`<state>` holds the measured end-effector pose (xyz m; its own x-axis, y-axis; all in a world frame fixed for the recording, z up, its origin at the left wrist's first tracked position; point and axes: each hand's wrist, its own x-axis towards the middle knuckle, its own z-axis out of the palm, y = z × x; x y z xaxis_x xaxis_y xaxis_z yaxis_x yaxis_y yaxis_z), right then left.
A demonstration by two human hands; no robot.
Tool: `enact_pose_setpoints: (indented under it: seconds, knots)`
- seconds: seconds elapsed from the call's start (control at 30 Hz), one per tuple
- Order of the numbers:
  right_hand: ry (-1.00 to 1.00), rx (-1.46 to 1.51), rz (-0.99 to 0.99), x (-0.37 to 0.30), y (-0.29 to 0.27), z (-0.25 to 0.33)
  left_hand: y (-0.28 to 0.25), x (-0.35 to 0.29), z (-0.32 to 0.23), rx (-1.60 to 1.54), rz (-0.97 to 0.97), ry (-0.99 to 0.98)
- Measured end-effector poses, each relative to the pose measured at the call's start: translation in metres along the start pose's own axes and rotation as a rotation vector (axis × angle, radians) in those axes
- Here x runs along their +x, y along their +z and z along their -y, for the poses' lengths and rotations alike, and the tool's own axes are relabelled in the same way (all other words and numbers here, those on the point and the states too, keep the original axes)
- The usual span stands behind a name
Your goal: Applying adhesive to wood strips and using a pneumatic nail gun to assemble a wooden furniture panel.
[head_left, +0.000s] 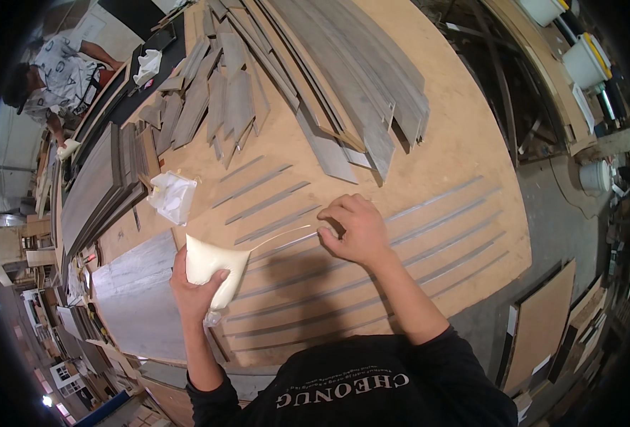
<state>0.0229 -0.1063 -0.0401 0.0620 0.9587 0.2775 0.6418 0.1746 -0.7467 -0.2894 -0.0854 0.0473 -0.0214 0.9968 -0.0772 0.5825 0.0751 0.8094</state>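
Observation:
My left hand (195, 290) is wrapped around a soft, clear bag filled with cream-coloured glue (215, 265), its knotted end hanging below. From the bag's right corner a thin thread of glue (279, 234) stretches towards my right hand (354, 226). That hand hovers over the strips with curved fingers, a gap showing between thumb and forefinger. Beneath both hands, several narrow grey strips (443, 235) lie in spaced, roughly parallel rows on the tan tabletop (464, 153). Shorter strips (268, 201) lie beyond the bag.
Stacked grey wood-look boards (343, 57) and loose offcuts (233, 99) cover the far table. A crumpled white plastic bag (173, 197) sits beside a board stack (101, 188) at left. A wide grey panel (140, 292) lies left of me. Another person (66, 75) works at far left.

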Motion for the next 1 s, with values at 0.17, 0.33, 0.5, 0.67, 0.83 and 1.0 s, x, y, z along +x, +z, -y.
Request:
enact_pose_setpoints:
  seconds: [0.17, 0.33, 0.5, 0.67, 0.83, 1.0]
  knots:
    - [0.02, -0.004, 0.009, 0.0, -0.001, 0.001, -0.004, -0.003, -0.002, 0.049, -0.01, -0.01]
    - [0.01, 0.004, 0.012, 0.0, -0.001, -0.001, -0.007, -0.006, 0.013, 0.078, 0.016, -0.041]
    - [0.048, 0.031, -0.044, 0.002, -0.006, 0.002, -0.007, -0.004, 0.004, 0.053, 0.01, -0.01]
    - [0.01, -0.06, -0.034, 0.007, -0.007, 0.007, 0.013, 0.009, -0.033, -0.238, 0.002, -0.001]
    - [0.025, -0.066, 0.0, 0.005, -0.006, 0.002, 0.064, 0.034, -0.051, -0.238, 0.077, 0.051]
    - [0.024, -0.071, -0.009, 0.005, -0.007, 0.004, 0.085, 0.05, -0.054, -0.223, 0.143, 0.115]
